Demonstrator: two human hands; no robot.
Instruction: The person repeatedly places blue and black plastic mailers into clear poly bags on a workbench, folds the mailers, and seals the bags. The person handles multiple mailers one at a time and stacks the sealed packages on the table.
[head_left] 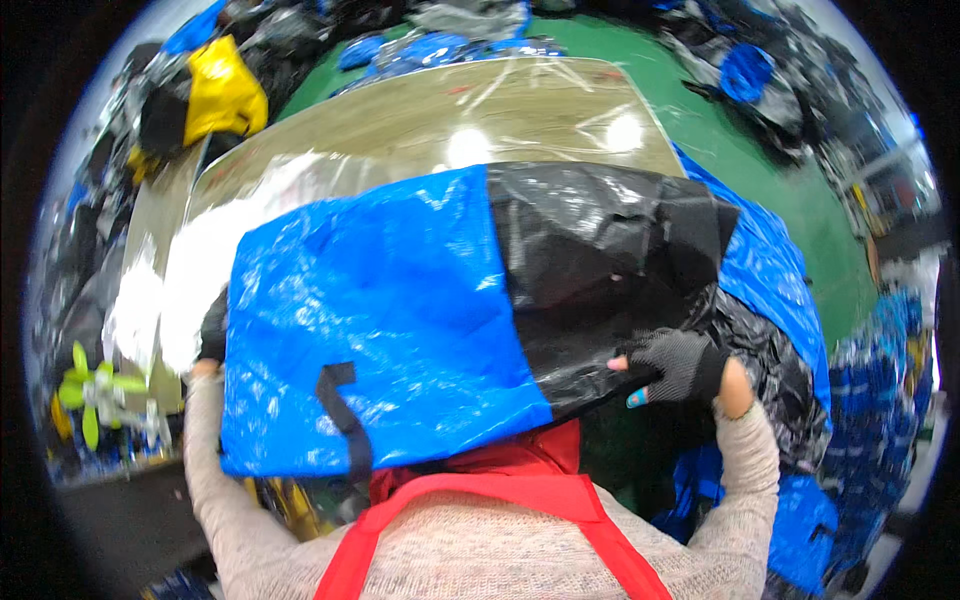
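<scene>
A large blue and black plastic tarp bag (pixel 370 320) lies spread in front of me across the near side of the table, with a black strap (pixel 345 420) hanging on its blue part. My right hand (pixel 680 366), in a dark fingerless glove, rests on the near edge of the black part; its fingertips are stretched out and apart. At the blue part's left edge is my left hand (pixel 212 328), also in a dark glove. Its fingers are hidden by the bag, so their grip does not show.
Beyond the bag is the wood-patterned tabletop (pixel 400 125), with clear plastic (pixel 280 185) at its left. Crumpled blue and black sheeting (pixel 770 270) hangs at the right. A yellow bag (pixel 225 90) sits among dark piles at the far left. A small green fan (pixel 92 392) stands at the left.
</scene>
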